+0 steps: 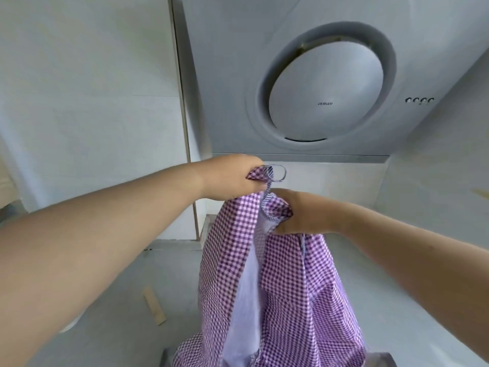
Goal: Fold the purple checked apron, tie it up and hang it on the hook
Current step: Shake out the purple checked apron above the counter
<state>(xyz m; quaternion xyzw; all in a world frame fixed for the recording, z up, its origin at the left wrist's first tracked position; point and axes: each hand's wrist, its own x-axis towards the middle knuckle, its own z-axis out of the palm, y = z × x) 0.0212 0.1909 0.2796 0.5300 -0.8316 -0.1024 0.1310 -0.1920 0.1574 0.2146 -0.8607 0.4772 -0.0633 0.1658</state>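
The range hood (328, 86) fills the upper right, its far side cut off by the frame. Below it, your purple checked apron (285, 274) hangs bunched over the grey counter (119, 287); its lower hem runs out of view. Your left hand (227, 178) grips the top corner, fingertips buried in cloth. Your right hand (304, 215) clamps a fold just below. A thin strap loop (277, 173) sticks up free between them.

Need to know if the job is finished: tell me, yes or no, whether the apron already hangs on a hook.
No: the purple checked apron is gripped at its top by the left hand and right hand, and no hook shows.
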